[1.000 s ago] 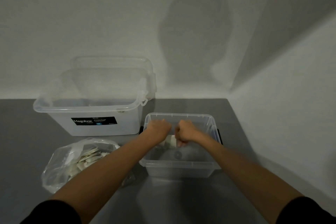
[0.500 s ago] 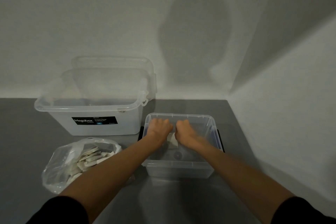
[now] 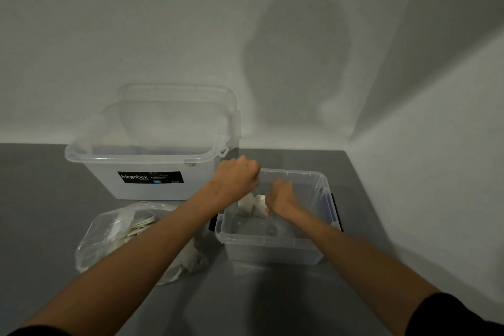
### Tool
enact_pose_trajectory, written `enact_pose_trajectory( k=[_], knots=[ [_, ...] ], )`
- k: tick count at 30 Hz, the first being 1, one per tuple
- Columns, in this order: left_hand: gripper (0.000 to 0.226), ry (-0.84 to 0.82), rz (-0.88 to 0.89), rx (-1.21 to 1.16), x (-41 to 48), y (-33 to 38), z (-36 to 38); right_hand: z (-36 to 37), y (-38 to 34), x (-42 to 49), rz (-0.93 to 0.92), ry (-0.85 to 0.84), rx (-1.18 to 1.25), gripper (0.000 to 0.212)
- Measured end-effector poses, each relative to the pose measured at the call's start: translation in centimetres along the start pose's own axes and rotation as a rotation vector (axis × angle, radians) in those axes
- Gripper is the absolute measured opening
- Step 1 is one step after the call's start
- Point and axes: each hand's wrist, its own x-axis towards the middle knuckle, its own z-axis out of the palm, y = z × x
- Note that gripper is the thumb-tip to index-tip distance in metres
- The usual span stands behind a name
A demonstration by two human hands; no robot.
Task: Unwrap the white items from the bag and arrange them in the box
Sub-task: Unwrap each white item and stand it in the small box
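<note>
A small clear box [image 3: 275, 252] stands on the grey table, right of centre. Both my hands are over it. My left hand [image 3: 236, 178], curled in a fist, is raised above the box's back left corner. My right hand [image 3: 281, 199] is lower, inside the box. Between them are two white pieces [image 3: 253, 204] of a wrapped item, one hanging under my left hand and one pinched in my right. A crumpled clear bag [image 3: 109, 237] of several white wrapped items lies left of the box, partly hidden by my left forearm.
A larger clear bin labelled Megabox [image 3: 150, 180] stands open behind the bag, with clear lids [image 3: 177, 95] leaning on the wall behind it. White walls close off the back and right. Two small dark round marks [image 3: 270, 230] show on the small box's floor.
My left hand has lifted and moved left and back, away from my right hand. The white item between them has spread into two pieces. The view has shifted slightly.
</note>
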Motion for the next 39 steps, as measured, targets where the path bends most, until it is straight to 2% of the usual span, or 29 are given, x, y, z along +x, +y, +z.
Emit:
enact_pose_trajectory(
  k=[5,14,16,19,22,27,33,39],
  knots=[
    [0.026,0.076,-0.029,-0.059,-1.4,-1.5,-0.9,0.4,0.1,0.1,0.080,0.064,0.072,0.022],
    [0.026,0.099,-0.067,-0.136,-3.7,-2.7,-1.9,-0.1,-0.1,-0.7,0.027,0.053,-0.028,0.027],
    [0.026,0.098,-0.074,-0.144,-4.1,-3.0,-2.3,-0.9,-0.2,-1.2,-0.013,0.049,-0.061,0.025],
    [0.025,0.090,-0.091,-0.172,-4.9,-3.6,-3.2,-2.8,-0.9,-2.3,-0.102,0.085,-0.193,0.006],
    [0.022,0.083,-0.135,-0.216,-6.1,-4.7,-4.4,-5.4,-2.9,-4.0,-0.183,0.219,-0.285,0.010],
    [0.017,0.084,-0.212,-0.272,-9.5,-7.7,-5.9,-7.9,-8.6,-7.9,-0.386,0.385,-0.222,0.021],
    [0.014,0.007,-0.261,-0.296,-14.5,-12.9,-5.8,-4.1,-15.9,-11.1,-0.538,0.247,-0.113,0.019],
    [0.011,-0.154,-0.223,-0.349,-18.6,-18.0,-2.6,4.2,-20.1,-10.2,-0.566,-0.109,-0.160,0.014]
  ],
)
